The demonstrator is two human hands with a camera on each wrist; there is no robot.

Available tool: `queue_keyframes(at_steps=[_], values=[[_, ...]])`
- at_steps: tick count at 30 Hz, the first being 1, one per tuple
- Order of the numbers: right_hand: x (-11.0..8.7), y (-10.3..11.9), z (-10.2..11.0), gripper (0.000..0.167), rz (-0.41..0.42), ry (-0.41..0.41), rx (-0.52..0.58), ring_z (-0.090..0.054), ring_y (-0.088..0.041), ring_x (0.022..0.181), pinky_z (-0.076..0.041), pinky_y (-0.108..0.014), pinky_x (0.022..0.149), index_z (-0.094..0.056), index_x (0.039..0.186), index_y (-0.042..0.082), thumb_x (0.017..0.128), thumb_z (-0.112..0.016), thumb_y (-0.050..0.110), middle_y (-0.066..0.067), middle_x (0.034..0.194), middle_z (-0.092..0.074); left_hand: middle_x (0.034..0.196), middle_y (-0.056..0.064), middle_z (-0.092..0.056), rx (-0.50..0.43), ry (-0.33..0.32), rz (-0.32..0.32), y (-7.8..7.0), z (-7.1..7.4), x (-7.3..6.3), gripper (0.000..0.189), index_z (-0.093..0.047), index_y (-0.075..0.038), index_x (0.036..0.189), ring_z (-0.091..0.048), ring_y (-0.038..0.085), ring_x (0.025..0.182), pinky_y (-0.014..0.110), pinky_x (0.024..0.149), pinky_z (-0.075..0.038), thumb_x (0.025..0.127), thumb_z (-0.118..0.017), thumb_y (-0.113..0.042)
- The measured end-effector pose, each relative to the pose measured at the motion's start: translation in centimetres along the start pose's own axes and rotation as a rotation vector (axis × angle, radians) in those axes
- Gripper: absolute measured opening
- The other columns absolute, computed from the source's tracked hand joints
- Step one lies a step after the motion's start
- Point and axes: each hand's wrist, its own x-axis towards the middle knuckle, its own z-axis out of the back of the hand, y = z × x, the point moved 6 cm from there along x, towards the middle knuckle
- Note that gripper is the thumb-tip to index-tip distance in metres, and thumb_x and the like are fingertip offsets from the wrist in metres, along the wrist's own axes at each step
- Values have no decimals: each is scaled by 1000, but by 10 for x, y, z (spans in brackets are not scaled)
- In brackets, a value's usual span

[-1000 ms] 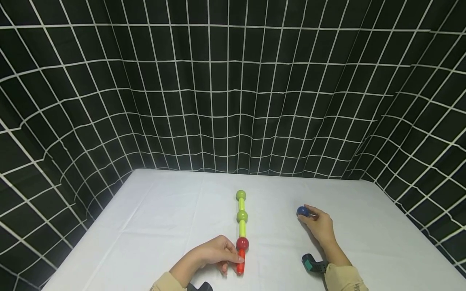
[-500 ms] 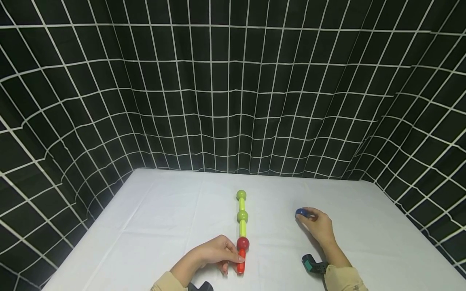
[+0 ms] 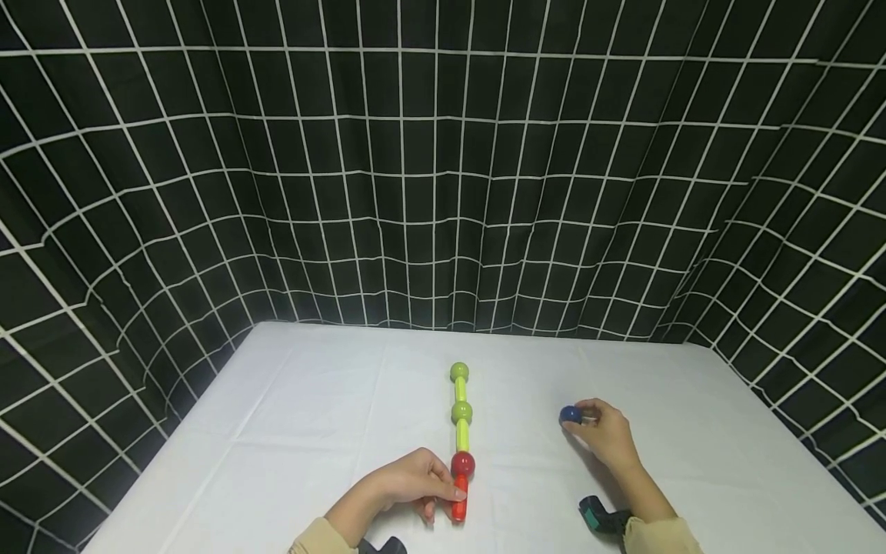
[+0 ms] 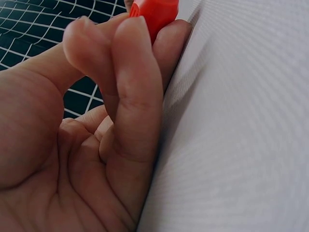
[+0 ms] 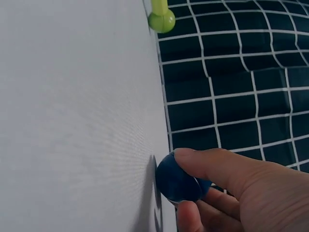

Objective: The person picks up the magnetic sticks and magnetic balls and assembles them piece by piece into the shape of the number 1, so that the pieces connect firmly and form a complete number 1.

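Note:
Thumb and fingers of my left hand (image 3: pixel 418 478) pinch a red rod (image 3: pixel 460 509) at the near end of a straight chain. In the left wrist view the red rod's end (image 4: pixel 157 12) shows between the fingers. Above it in the head view come a red ball (image 3: pixel 463 464), a yellow-green rod (image 3: pixel 462 436), a green ball (image 3: pixel 461 412), another yellow-green rod (image 3: pixel 461 389) and a far green ball (image 3: pixel 459 372). Off to the right, my right hand (image 3: pixel 611 438) holds a blue ball (image 3: pixel 571 415) between thumb and fingers, close to the tabletop.
A white cloth covers the table (image 3: pixel 311 400). Black curtain (image 3: pixel 443 192) with a white grid stands behind it and along both sides. A dark wrist device (image 3: pixel 601 517) is strapped at the right wrist.
My right hand has brought the blue ball slightly toward the near edge and a little left. The left hand keeps its grip on the red rod, and the chain lies as before.

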Motion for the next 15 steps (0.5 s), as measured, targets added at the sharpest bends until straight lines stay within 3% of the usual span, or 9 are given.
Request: queue_keyframes(at_steps=[6, 15], values=[[-9, 7, 1, 45, 41, 38, -32, -62, -24, 79, -48, -26, 58, -60, 113, -8, 76, -73, 15, -28, 109, -63, 52, -4, -60, 14, -19, -2, 1, 1, 1, 18, -69, 1, 76, -44, -1, 34, 12, 38, -42, 80, -70, -17], [-25, 20, -6, 42, 43, 92, 1, -55, -14, 72, -43, -21, 55, -62, 109, -4, 72, -76, 13, -21, 101, -67, 51, -3, -58, 3, -25, -19, 0, 1, 1, 23, -70, 3, 78, -45, 0, 34, 12, 38, -43, 80, -70, -20]])
